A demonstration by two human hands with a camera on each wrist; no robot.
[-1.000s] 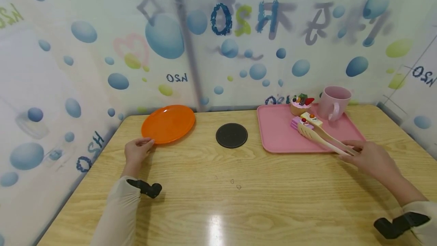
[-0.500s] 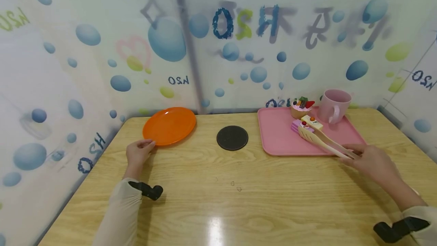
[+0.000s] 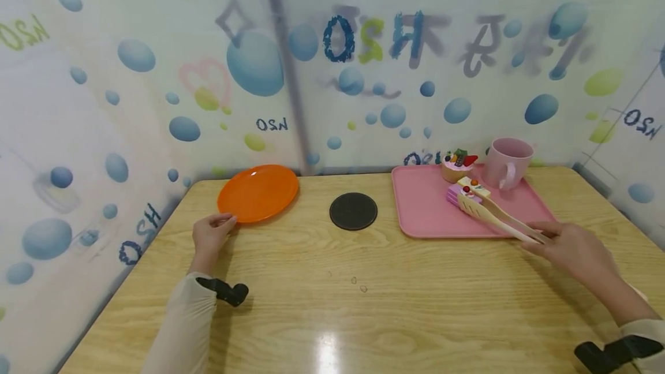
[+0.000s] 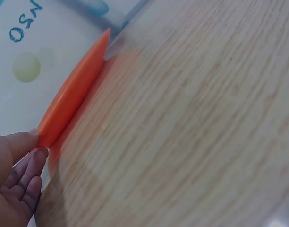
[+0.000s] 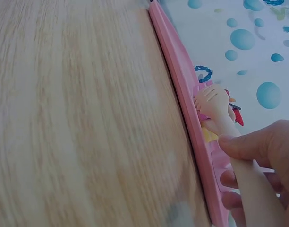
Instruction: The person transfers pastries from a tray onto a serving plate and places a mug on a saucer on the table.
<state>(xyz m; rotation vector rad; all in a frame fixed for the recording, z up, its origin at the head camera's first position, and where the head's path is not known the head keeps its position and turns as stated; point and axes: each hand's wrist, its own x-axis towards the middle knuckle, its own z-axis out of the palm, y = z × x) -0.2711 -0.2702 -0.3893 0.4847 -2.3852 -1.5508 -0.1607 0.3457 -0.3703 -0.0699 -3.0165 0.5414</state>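
In the head view my left hand (image 3: 209, 238) pinches the near rim of an orange plate (image 3: 258, 192) between thumb and fingers. The left wrist view shows that plate (image 4: 73, 94) edge-on, its held end between thumb and forefinger. Cream-coloured tongs (image 3: 499, 221) are in my right hand (image 3: 579, 251), reaching over a pink tray (image 3: 428, 215). Their slotted tips lie at a purple cake slice (image 3: 454, 194), which they partly cover; whether they grip it cannot be told. A pale yellow cake slice (image 3: 480, 191) sits right behind it.
Behind the slices stand a fruit-topped cupcake (image 3: 454, 173) and a pink mug (image 3: 506, 160), both on the tray. A round black coaster (image 3: 353, 210) lies between plate and tray. A curtain with bubble prints (image 3: 353, 120) borders the table's far edge.
The purple slice and the tong tips have shifted slightly to the right on the tray. My left hand keeps its hold on the plate. The head view has tilted a little.
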